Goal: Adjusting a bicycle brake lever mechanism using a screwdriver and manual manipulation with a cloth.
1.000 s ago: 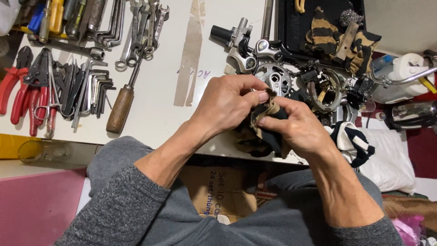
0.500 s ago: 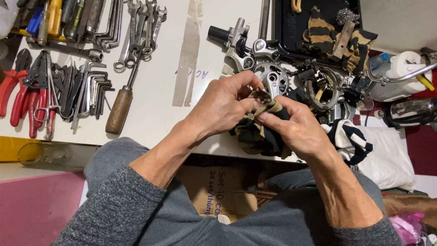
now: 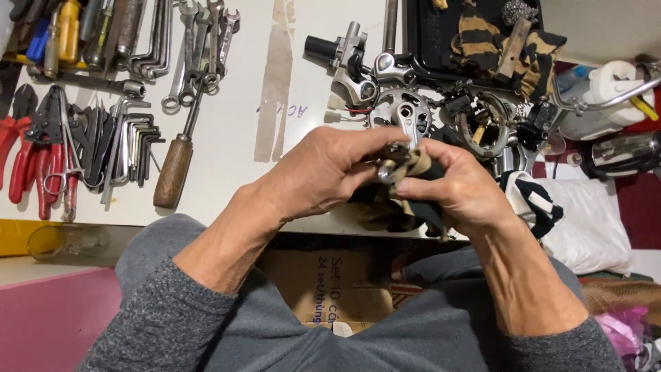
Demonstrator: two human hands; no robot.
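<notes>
My left hand (image 3: pixel 323 172) and my right hand (image 3: pixel 458 186) meet over the white table's front edge. Between their fingertips sits a small metal part (image 3: pixel 391 164) wrapped in a tan and black striped rag (image 3: pixel 399 207). My left thumb and fingers pinch the part from the left. My right fingers press the rag around it from the right, and the rag's loose end hangs below both hands. Most of the part is hidden by the cloth and fingers.
On the white table (image 3: pixel 227 145) lie red pliers (image 3: pixel 27 158), hex keys (image 3: pixel 131 141), wrenches (image 3: pixel 193 48) and a wooden-handled tool (image 3: pixel 175 169). A chainring and bike parts (image 3: pixel 406 110) crowd behind the hands. A cardboard box (image 3: pixel 330 282) sits below the table edge.
Both hands have lifted slightly away from the table edge. The fingers have shifted around the part and the rag has turned a little in them.
</notes>
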